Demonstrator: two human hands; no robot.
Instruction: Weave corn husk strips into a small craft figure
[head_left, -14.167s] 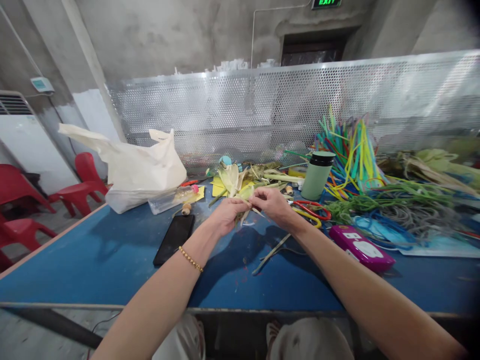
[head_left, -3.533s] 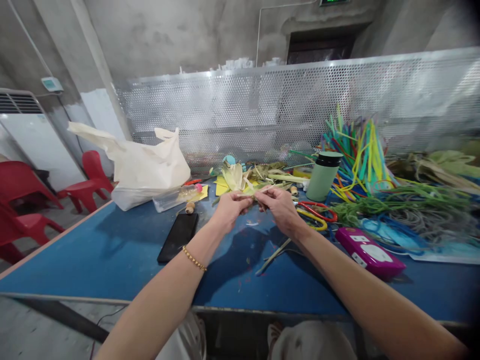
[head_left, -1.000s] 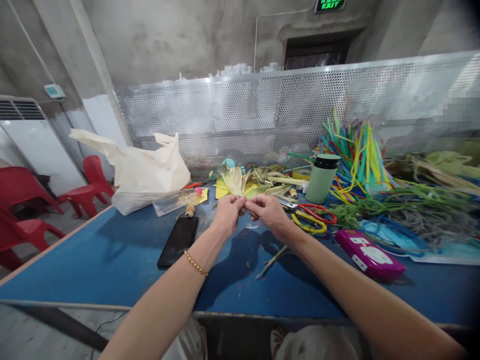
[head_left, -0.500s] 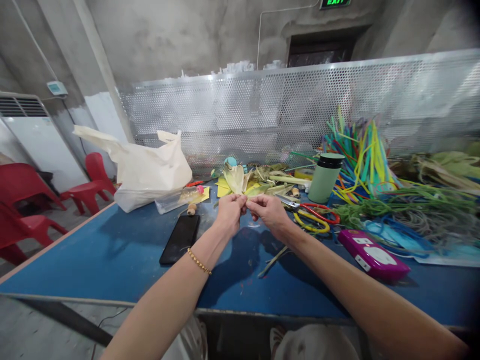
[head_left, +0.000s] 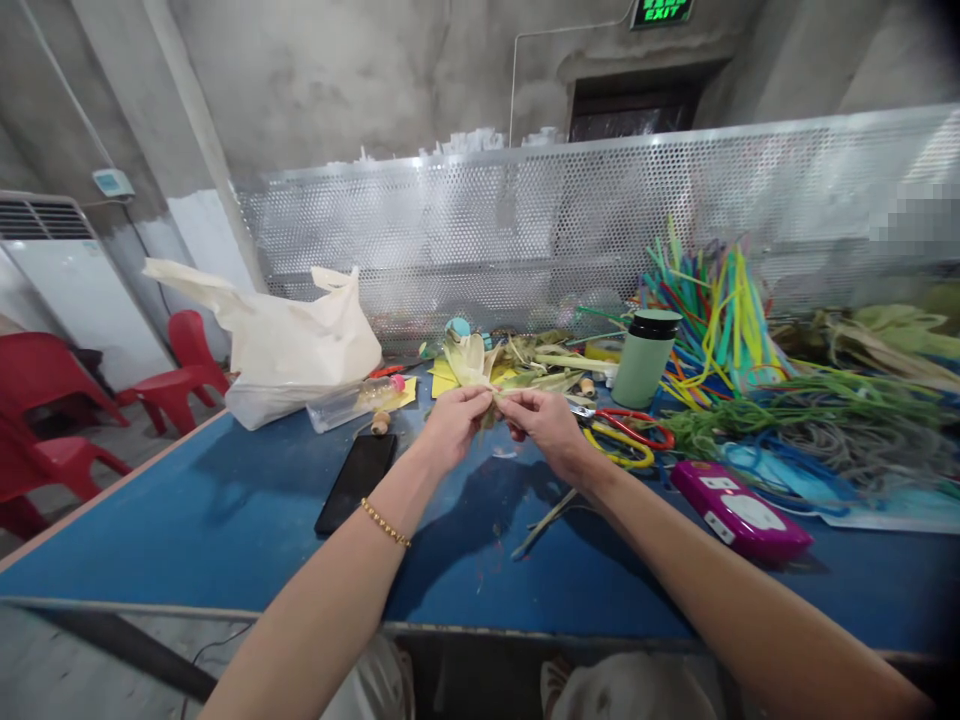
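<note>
Inside the tabletop [head_left: 225,545]'s near edge, left hand [head_left: 451,428] and right hand [head_left: 551,425] pinch the husk [head_left: 466,362]; gentle pressure should prevent tearing.

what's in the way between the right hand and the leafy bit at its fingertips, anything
Nothing visible: the right hand pinches the leafy bit directly. The left hand meets it from the other side, and the scissors lie off to the right, not between.

your left hand [head_left: 455,425]: fingers pinched | your right hand [head_left: 546,428]: fingers curled, near left fingertips | your forearms: reaching forward, converging
</note>
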